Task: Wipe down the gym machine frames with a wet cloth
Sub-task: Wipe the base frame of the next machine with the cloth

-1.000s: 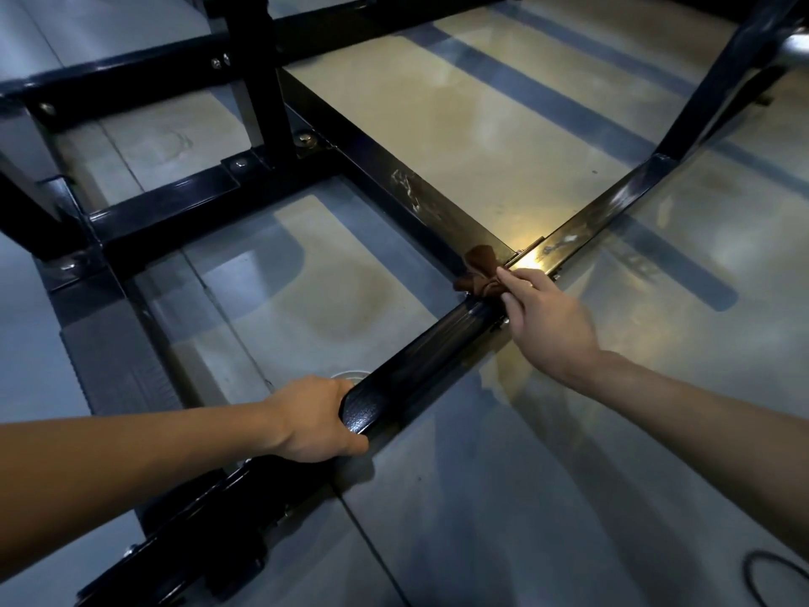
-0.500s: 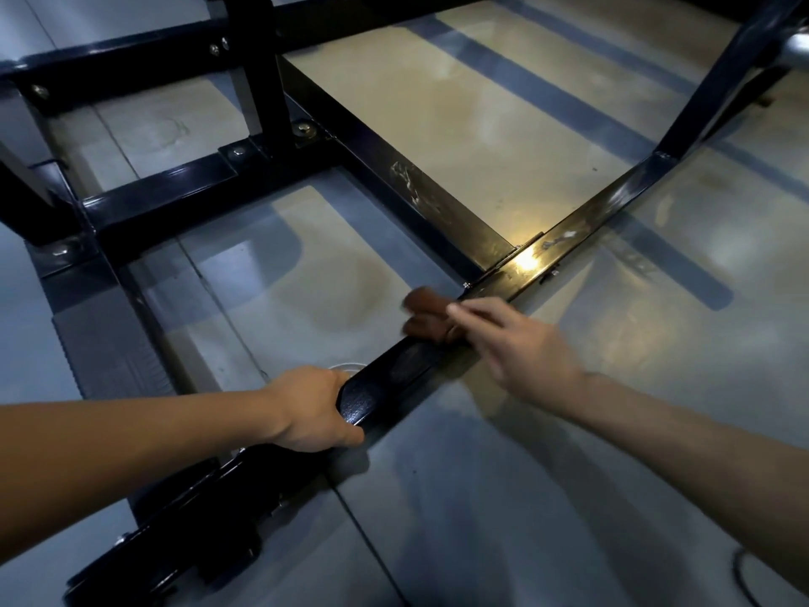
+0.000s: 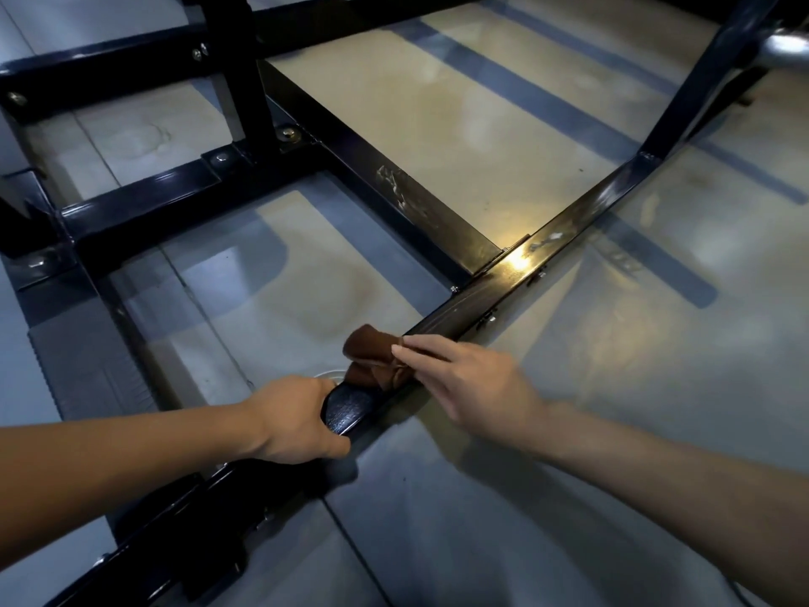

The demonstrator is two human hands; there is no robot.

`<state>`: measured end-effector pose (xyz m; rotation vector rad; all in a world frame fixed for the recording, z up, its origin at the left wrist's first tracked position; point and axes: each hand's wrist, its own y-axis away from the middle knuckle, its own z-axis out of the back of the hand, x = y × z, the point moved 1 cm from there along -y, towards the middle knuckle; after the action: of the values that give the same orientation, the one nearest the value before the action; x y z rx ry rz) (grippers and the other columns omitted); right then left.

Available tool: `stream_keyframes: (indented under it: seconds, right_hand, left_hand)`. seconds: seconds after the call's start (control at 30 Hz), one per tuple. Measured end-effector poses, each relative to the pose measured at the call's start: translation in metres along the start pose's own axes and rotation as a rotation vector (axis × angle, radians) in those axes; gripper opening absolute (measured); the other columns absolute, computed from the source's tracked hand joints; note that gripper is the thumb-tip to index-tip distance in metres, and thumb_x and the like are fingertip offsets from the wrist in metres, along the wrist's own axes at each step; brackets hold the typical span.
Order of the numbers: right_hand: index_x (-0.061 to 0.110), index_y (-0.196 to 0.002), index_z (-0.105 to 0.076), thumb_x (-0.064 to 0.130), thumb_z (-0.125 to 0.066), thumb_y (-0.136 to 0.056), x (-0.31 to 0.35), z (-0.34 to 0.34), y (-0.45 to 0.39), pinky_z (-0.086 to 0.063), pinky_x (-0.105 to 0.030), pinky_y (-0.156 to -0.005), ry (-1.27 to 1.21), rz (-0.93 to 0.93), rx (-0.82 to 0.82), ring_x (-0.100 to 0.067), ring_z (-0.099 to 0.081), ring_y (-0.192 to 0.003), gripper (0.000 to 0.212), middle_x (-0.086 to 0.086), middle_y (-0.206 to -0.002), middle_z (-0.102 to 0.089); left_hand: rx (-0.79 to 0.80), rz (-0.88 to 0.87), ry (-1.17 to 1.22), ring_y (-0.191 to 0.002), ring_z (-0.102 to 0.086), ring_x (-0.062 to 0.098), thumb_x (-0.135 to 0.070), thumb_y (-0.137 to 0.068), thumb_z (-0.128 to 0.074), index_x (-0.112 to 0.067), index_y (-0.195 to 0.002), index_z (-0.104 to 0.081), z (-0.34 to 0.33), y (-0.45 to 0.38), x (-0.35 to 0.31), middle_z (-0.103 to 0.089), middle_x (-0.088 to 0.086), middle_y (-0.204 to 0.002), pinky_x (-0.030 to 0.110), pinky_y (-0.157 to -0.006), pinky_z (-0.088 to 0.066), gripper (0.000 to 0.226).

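Left hand wrapped round the near frame bar; cloth on the same bar just beyond, under the right hand. Farther along, joined by a crossbar from the left.

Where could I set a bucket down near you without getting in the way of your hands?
Bare floor lies between the scuffed crossbar and the far diagonal bar; more to the right of the wiped bar. It is crowded where the left hand, cloth and right hand meet.
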<state>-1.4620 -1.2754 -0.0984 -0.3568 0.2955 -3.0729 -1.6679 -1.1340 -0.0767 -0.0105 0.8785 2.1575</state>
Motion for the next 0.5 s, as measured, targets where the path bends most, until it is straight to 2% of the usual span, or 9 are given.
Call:
stream_keyframes:
  seconds: [0.07,0.13,0.2,0.3,0.4,0.5]
  right_hand:
    - [0.037,-0.146,-0.056,0.034,-0.047,-0.105,-0.031,0.008,0.0,-0.062,-0.037,-0.07,0.074,-0.032,-0.04,-0.022,-0.073,-0.097,0.042,0.013,-0.146,-0.059]
    - [0.037,-0.146,-0.057,0.031,-0.051,-0.106,-0.066,0.024,-0.006,-0.063,-0.038,-0.073,0.127,-0.213,-0.079,-0.022,-0.073,-0.105,0.041,0.013,-0.147,-0.059]
    - [0.038,-0.15,-0.051,0.031,-0.047,-0.109,-0.091,0.036,-0.014,-0.062,-0.04,-0.076,0.169,-0.409,-0.077,-0.024,-0.069,-0.114,0.043,0.014,-0.151,-0.054]
    - [0.03,-0.155,-0.047,0.029,-0.041,-0.111,-0.085,0.037,-0.026,-0.057,-0.04,-0.092,0.157,-0.559,-0.065,-0.023,-0.061,-0.127,0.044,0.007,-0.154,-0.052]
    - [0.026,-0.148,-0.056,0.023,-0.053,-0.106,-0.034,0.022,-0.02,-0.059,-0.037,-0.093,-0.054,-0.464,-0.128,-0.02,-0.068,-0.115,0.042,0.005,-0.146,-0.06]
    - [0.03,-0.144,-0.06,0.027,-0.058,-0.102,0.015,0.003,-0.004,-0.062,-0.044,-0.089,-0.158,-0.224,-0.07,-0.026,-0.072,-0.104,0.043,0.006,-0.147,-0.06]
  left_hand:
    - [0.006,-0.003,0.008,-0.09,-0.068,0.019,-0.048,-0.077,-0.076,-0.033,-0.086,-0.051,0.0,0.0,0.0,-0.071,-0.005,-0.093,0.025,-0.072,-0.05,0.031]
    - [0.018,-0.007,0.006,-0.091,-0.068,0.019,-0.047,-0.078,-0.076,-0.034,-0.089,-0.052,0.0,0.0,0.0,-0.072,-0.005,-0.094,0.025,-0.073,-0.051,0.03]
    - [0.019,-0.003,-0.003,-0.092,-0.069,0.019,-0.048,-0.078,-0.075,-0.035,-0.091,-0.053,0.0,0.0,-0.001,-0.073,-0.005,-0.097,0.024,-0.073,-0.05,0.03]
    - [0.021,0.009,-0.01,-0.094,-0.069,0.02,-0.049,-0.077,-0.075,-0.036,-0.089,-0.052,0.0,0.001,-0.001,-0.073,-0.004,-0.099,0.025,-0.076,-0.052,0.029]
    - [0.024,0.009,-0.028,-0.096,-0.068,0.02,-0.049,-0.078,-0.074,-0.038,-0.088,-0.05,0.0,0.002,-0.001,-0.072,-0.005,-0.1,0.025,-0.077,-0.051,0.028]
    - [0.023,0.025,-0.031,-0.099,-0.068,0.02,-0.052,-0.078,-0.073,-0.033,-0.11,-0.057,0.0,0.002,-0.001,-0.072,-0.005,-0.105,0.026,-0.079,-0.051,0.04]
